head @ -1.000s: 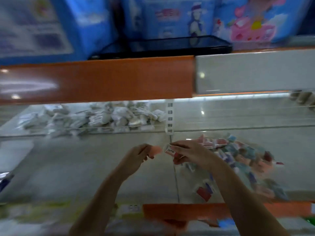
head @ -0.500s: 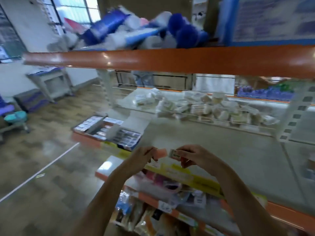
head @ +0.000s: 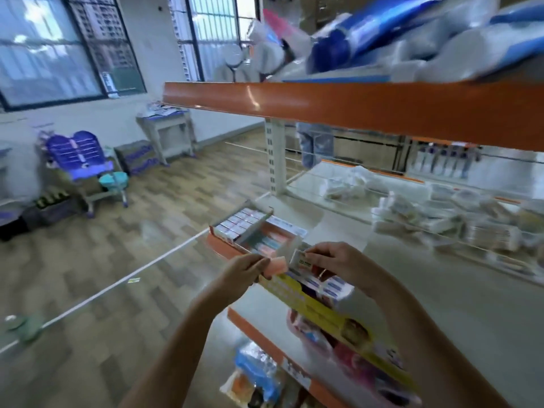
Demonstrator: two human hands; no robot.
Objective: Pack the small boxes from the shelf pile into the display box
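My left hand [head: 242,270] pinches a small pink box [head: 275,265] by its end. Right beside it my right hand [head: 338,260] pinches a small white box [head: 300,260] with printed text. Both boxes are held up over the front edge of the shelf. Just beyond them at the shelf's left end lies the open display box [head: 232,235], with rows of small boxes on its left side and pink and blue ones on its right, split by a divider [head: 253,229]. The colourful pile of small boxes is out of view.
An orange upper shelf edge [head: 353,108] hangs overhead with blue and white packs on it. White packets [head: 426,213] are piled behind a wire rail at the back of the shelf. Lower shelves with bagged goods [head: 259,375] lie under my arms. Wooden floor and a purple chair [head: 85,166] are to the left.
My view has swung left from the colourful pile to the shelf's left end, bringing the display box near. Both hands have kept hold of their small boxes throughout.
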